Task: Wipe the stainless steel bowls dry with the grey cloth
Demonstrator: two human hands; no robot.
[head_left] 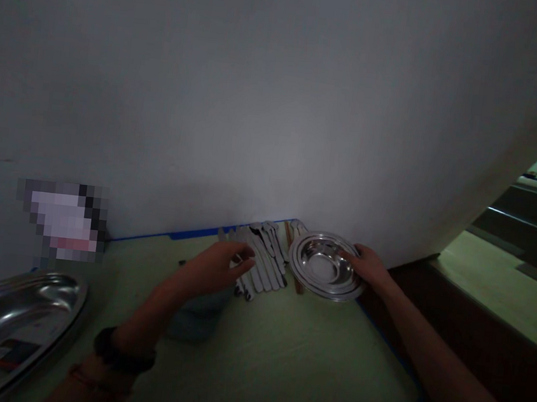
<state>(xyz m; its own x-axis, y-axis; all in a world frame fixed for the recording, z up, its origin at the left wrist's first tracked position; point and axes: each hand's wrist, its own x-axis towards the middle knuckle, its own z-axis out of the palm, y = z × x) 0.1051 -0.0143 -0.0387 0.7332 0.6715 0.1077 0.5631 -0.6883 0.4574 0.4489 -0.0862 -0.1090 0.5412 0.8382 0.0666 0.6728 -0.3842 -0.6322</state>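
Observation:
My right hand (pixel 367 267) grips the right rim of a stack of shiny steel bowls (pixel 321 269), thumb over the inside edge. The bowls are at the table's far right corner and hide part of some cutlery and a pair of wooden chopsticks (pixel 298 287). To their left, knives, forks and spoons (pixel 265 271) lie side by side in a row. My left hand (pixel 228 262) hovers over the left end of this row. Its thumb and fingers are curved and apart, with nothing visible between them. A dark greenish cloth (pixel 198 318) lies partly behind my left wrist.
A large oval steel tray (pixel 74 292) stands at the left of the pale green table (pixel 279 368), which has blue tape along its edges. A blurred-out object (pixel 62 218) leans on the white wall (pixel 260 98) behind. A dark floor shows at right.

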